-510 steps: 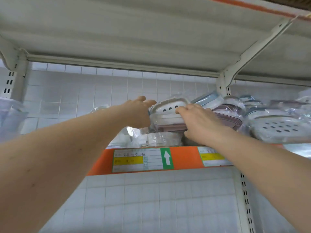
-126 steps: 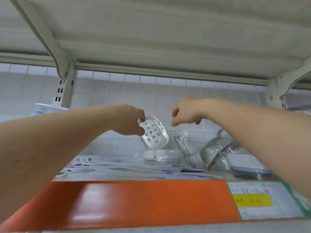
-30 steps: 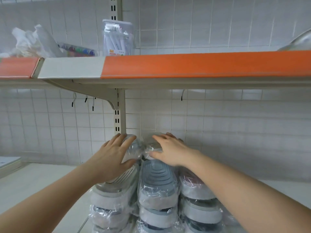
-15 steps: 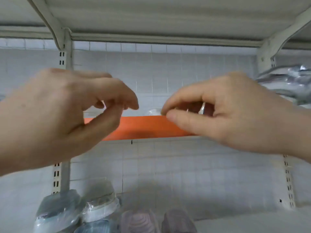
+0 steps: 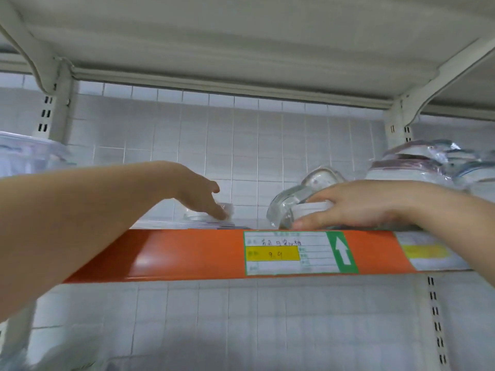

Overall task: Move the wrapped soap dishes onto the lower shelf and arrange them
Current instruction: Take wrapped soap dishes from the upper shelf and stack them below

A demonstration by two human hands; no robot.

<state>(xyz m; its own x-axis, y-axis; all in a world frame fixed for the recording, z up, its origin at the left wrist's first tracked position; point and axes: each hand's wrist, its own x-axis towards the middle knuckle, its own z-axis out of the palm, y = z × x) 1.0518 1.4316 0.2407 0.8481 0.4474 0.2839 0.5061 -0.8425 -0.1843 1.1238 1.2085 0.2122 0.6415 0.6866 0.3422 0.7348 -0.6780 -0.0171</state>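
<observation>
Head view showed the right hand grasping a wrapped soap dish on the upper shelf, fingers curled round it, the left hand loose beside a small clear packet, and the slippery wrap might slide and drop.

bare forearms, left hand, right hand, no sleeves

Soft, even, fairly bright light with a cool greenish cast. A pale glare streak lies on the orange shelf edge at centre left. Wide-angle bending curves the frame edges; a dim, smeared shadow fills the bottom.
</observation>
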